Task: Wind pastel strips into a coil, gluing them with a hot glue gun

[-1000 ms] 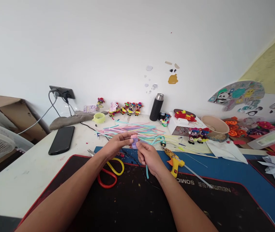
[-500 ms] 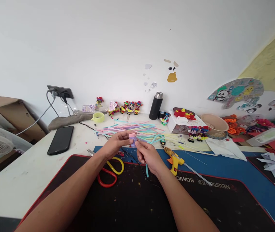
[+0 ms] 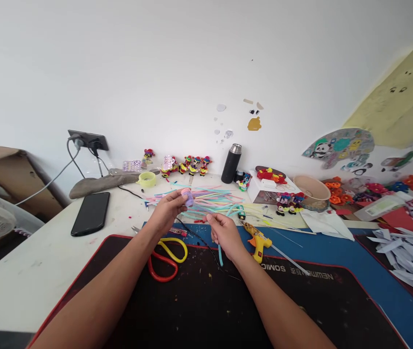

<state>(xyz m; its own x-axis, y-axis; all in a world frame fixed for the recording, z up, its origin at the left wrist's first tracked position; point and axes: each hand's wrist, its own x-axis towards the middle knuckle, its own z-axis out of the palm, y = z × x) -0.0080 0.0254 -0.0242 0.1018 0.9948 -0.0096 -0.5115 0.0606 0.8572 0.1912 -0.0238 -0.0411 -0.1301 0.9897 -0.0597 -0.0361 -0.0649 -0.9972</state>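
Between the thumb and fingers of my left hand (image 3: 166,209) is a small purple and pink piece (image 3: 187,198), held above the pile of pastel pipe cleaners (image 3: 206,195). My right hand (image 3: 224,233) is closed a little to the right, apart from that piece. A light blue strip (image 3: 220,255) sticks out below its curled fingers. Something small and red shows by its fingertips, too small to make out. Scissors with red and yellow handles (image 3: 163,272) lie below my left wrist.
A yellow glue gun (image 3: 260,244) lies right of my right hand. A phone (image 3: 90,214) is at the left, a black flask (image 3: 231,164) by the wall. Small figures (image 3: 194,166), a bowl (image 3: 311,188) and paper strips (image 3: 406,257) are around. A dark mat (image 3: 192,310) spans the front.
My left hand has moved left with the purple and pink piece, away from my right hand. My right hand no longer touches that piece. The view has shifted slightly.
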